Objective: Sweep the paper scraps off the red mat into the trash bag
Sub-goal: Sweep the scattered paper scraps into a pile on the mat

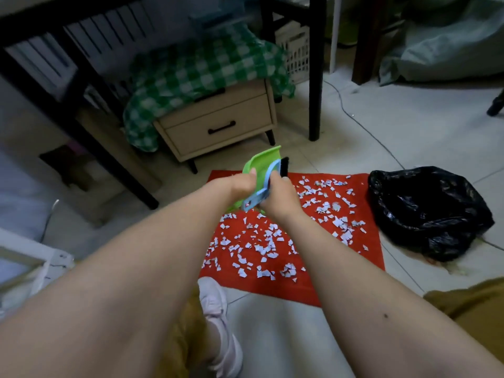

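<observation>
Red mat [321, 285] with paper scraps [261, 249] below right hand [278, 196]

A single wide-angle camera sits on the person's head, looking forward and steeply down along both forearms toward the tiled floor [409, 126]. It is close enough that the arms fill the lower half of the view, with the red mat [341, 271] just past them at centre, the trash bag [428, 214] at about 3 o'clock of the mat, and a wooden nightstand [218, 124] at 12 o'clock. There is no second view.
</observation>
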`<control>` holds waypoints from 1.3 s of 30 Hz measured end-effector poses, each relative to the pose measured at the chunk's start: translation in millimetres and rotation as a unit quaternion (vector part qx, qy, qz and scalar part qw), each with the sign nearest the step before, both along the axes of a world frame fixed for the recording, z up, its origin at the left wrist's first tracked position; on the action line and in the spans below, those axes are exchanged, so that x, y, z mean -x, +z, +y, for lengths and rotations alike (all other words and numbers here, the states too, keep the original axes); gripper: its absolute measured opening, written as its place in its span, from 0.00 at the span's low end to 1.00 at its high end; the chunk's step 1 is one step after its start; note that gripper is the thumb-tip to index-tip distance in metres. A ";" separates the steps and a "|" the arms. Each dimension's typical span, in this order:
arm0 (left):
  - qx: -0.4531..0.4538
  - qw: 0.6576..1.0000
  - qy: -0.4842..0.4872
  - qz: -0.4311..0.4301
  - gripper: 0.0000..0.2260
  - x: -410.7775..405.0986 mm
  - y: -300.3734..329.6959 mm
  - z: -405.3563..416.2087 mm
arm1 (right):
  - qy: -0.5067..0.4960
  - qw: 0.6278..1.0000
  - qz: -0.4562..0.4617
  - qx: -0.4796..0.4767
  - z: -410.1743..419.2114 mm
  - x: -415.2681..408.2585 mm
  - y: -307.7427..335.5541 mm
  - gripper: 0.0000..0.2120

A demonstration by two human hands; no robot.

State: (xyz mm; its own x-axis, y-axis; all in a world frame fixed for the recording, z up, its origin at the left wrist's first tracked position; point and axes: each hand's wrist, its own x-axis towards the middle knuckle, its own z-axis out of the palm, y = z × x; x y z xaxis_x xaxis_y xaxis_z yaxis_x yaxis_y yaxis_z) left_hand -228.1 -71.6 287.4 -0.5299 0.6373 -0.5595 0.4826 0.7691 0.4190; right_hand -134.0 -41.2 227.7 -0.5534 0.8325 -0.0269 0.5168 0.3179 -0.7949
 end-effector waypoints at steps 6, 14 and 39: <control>0.108 0.994 -0.009 -0.017 0.26 93.9 3.8 -2.3 | -0.001 1.000 0.019 -0.019 7.0 47.9 -35.8 0.08; 0.040 0.995 0.088 -0.020 0.19 197.1 -93.9 -17.8 | -0.173 0.974 0.053 0.139 8.1 145.0 -104.5 0.12; -0.123 0.912 0.390 0.037 0.10 286.5 -287.6 -106.0 | 0.118 0.950 -0.109 0.269 -104.1 272.9 -237.4 0.13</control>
State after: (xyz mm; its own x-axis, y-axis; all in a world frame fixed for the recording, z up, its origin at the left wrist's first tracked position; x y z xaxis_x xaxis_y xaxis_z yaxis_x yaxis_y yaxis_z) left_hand -514.7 -177.6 -0.1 -0.9062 0.1514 -0.3948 -0.1370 0.7782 0.6129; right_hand -406.9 -145.3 -9.7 -0.6559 0.5188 -0.5483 0.6521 0.0235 -0.7578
